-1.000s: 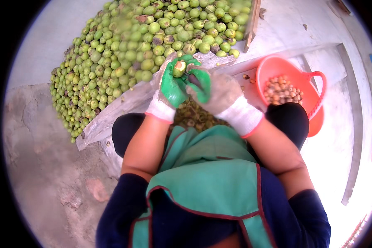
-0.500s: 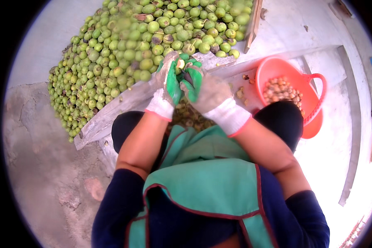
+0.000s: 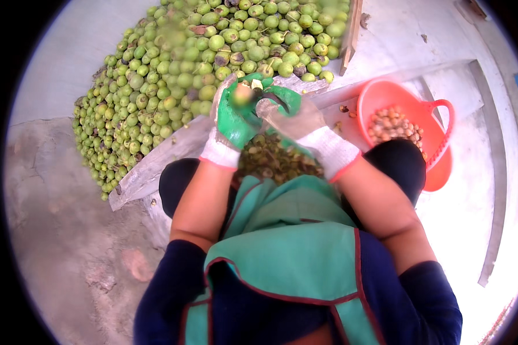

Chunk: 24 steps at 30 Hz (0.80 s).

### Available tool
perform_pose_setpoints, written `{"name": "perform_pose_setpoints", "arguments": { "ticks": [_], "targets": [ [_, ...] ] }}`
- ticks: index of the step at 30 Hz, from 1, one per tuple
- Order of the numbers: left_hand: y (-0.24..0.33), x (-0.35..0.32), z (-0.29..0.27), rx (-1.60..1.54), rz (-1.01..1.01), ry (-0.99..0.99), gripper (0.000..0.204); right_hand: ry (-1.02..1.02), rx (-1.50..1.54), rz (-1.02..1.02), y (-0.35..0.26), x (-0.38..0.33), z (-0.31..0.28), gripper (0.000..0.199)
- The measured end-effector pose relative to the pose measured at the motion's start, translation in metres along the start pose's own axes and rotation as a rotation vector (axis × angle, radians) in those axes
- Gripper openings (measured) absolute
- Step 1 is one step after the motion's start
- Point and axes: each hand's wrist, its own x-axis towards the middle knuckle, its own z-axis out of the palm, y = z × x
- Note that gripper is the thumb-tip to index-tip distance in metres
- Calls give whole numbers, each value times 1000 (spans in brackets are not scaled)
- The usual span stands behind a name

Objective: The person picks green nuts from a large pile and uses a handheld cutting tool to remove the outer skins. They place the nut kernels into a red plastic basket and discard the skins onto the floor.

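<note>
Rough grey concrete floor (image 3: 57,230) spreads along the left in the head view, while a smoother, pale floor (image 3: 460,218), washed out by light, runs down the right to the curved rim of the view. Across the top lies a large pile of round green fruits (image 3: 155,86), some with brown patches. A weathered wooden board (image 3: 149,158) slants along the pile's lower edge, and a narrow wooden strip (image 3: 350,43) borders it at upper right.

Near the centre, just over the board, two gloved hands meet closely, little space between them. The left hand (image 3: 234,115), green-palmed with a white cuff, curls its fingers around a partly peeled fruit (image 3: 244,95), blurred, pale flesh showing. The right hand (image 3: 296,118), in a matching glove, is clenched on a dark tool (image 3: 279,102) angled toward the fruit; its working end is too blurred to make out.

Below the hands, brownish-green peel scraps (image 3: 276,160) fill the space between two dark-clad knees, up to the edge of a green apron (image 3: 288,259) trimmed in maroon. Beyond the right knee (image 3: 398,164), well apart from the hands, stands a red-orange basket (image 3: 375,92) with a looped handle, holding light-brown nuts (image 3: 392,125); the knee overlaps its near rim.
</note>
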Motion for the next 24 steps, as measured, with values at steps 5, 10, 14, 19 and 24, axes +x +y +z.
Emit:
{"name": "perform_pose_setpoints", "arguments": {
  "ticks": [5,10,14,19,24],
  "targets": [
    [-2,-5,8,35,167,295,43,11,72,199,-25,-12,-13,38],
    [-6,-2,18,9,-2,204,39,354,-192,-229,5,-7,-12,50],
    [-20,-17,59,435,0,343,42,122,-219,-249,12,1,-12,54],
    [-17,-21,52,442,-97,273,51,-104,165,232,15,8,-18,45],
    [-27,-24,61,1424,298,267,49,26,758,405,44,6,-14,28]
  ]
}}
